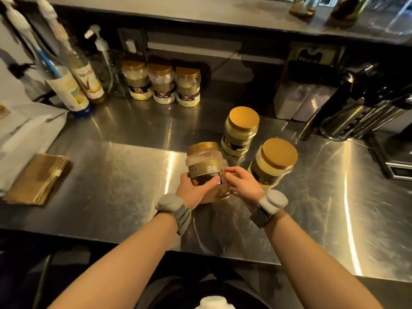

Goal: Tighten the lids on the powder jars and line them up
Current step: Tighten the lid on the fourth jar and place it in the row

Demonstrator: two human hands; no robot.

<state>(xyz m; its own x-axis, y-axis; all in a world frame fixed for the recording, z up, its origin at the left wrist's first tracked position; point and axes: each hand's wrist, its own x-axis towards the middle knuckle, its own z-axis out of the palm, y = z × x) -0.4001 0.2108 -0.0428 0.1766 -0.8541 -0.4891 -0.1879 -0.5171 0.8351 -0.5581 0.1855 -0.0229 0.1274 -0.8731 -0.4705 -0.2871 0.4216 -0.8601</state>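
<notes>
A clear powder jar with a gold lid is tilted away from me at the middle of the steel counter. My left hand grips its lower body and label. My right hand touches its right side with the fingers spread. Two more gold-lidded jars stand to the right, one nearer and one farther back. Three jars stand in a row against the back wall.
Syrup bottles and a pump bottle stand at the back left. A folded brown cloth and white bags lie on the left. A black holder and a steel appliance stand at the right.
</notes>
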